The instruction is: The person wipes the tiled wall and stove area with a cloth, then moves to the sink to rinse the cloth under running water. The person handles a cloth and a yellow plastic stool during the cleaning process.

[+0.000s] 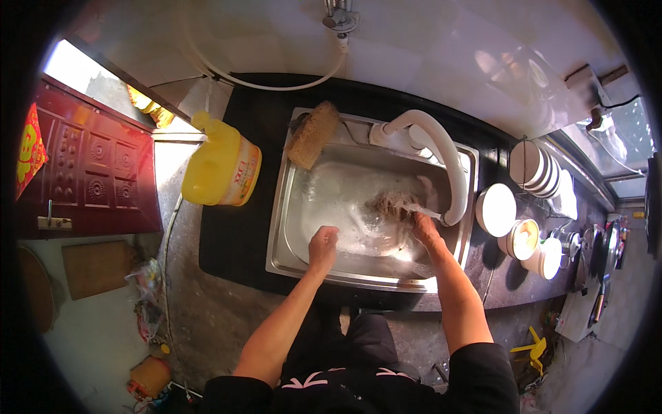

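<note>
My right hand [425, 227] is inside the stainless steel sink [336, 191], at the near end of a brown fibrous scrubber [394, 205]. Its fingers are partly hidden, but they appear closed on the scrubber's edge. Water runs onto the scrubber and hand from the white gooseneck faucet [452, 165]. Over the sink's near left part, my left hand [324, 247] is curled, with nothing visible in it. Shallow water covers the basin floor. A dried loofah [313, 134] lies across the sink's back left corner.
On the black counter [232, 243], a yellow plastic jug [220, 168] stands left of the sink. To the right are a white bowl [496, 210], stacked bowls [518, 239] and a rack of plates [532, 168]. A white hose [274, 87] hangs from the wall tap [341, 20].
</note>
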Demonstrator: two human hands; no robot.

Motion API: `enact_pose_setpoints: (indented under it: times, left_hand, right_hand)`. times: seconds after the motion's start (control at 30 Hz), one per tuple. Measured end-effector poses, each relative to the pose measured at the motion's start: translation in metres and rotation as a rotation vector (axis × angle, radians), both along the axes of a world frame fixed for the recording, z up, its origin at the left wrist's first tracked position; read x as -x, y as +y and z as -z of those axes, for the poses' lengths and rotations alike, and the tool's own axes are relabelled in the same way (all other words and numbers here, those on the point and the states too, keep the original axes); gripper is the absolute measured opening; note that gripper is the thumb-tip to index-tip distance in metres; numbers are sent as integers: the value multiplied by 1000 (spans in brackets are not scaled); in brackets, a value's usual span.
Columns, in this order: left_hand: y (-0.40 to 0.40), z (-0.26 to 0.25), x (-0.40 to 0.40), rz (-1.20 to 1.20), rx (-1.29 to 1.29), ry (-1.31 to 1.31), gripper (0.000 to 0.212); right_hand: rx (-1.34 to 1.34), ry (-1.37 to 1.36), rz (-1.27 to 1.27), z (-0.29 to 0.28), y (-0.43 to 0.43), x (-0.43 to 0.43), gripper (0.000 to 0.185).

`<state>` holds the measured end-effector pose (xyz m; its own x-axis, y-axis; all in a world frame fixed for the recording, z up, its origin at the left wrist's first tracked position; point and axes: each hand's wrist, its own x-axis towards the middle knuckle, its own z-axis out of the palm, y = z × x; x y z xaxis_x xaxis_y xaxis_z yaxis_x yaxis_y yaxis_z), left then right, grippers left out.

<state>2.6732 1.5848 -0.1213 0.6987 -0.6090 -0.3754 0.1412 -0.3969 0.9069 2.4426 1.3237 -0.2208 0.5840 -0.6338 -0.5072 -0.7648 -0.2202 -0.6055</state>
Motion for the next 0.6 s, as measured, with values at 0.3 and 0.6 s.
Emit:
enact_pose_setpoints:
  times: [0.3, 0.6]
  left_hand:
    - [-8, 3, 11, 72, -90, -12, 23]
    - [-35, -18, -5, 593, -204, -362, 37]
  right_hand:
    - [-91, 377, -370, -17, 80, -17, 41]
    - [-459, -443, -532, -189, 58, -106, 27]
